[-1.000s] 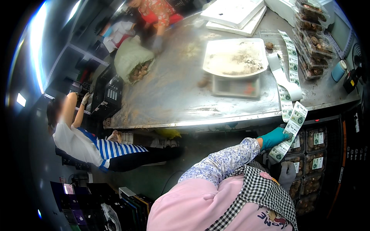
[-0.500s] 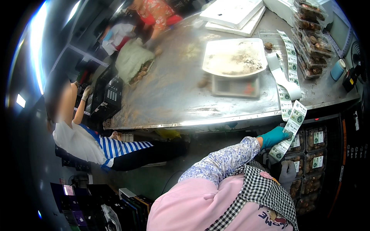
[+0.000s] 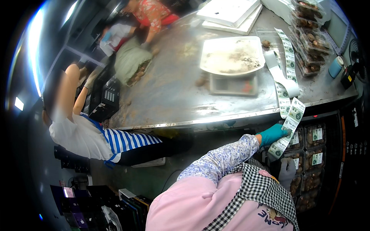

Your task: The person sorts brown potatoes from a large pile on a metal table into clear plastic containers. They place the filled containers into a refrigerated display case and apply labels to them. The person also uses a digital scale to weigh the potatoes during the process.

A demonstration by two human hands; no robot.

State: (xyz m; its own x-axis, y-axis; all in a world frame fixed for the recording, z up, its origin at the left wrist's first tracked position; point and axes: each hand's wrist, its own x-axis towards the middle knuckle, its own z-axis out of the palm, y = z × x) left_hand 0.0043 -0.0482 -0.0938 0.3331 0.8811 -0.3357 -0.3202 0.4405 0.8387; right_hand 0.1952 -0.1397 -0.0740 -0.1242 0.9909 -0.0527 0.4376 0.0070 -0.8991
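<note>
My left hand (image 3: 273, 135), in a teal glove, grips a strip of printed labels (image 3: 294, 118) between thumb and fingers. The strip hangs past the table's front edge, its lower end over the packs. Lower down, my right hand (image 3: 286, 172), in a grey glove, is beside clear plastic packs of brown round produce (image 3: 314, 176). Its fingers are mostly hidden, so its grip does not show. Several packs carry a white-and-green label (image 3: 317, 158).
On the metal table (image 3: 165, 104) stand a scale (image 3: 233, 85) with a white tray (image 3: 227, 43), a longer label strip (image 3: 290, 57), stacked packs (image 3: 310, 38) and foam lids (image 3: 227, 15). Co-workers stand left and beyond, near a black crate (image 3: 106, 98) and a sack (image 3: 131, 57).
My left hand has barely shifted, still holding the labels. My right hand is slightly lower. The co-worker at left has raised an arm and leaned over the crate.
</note>
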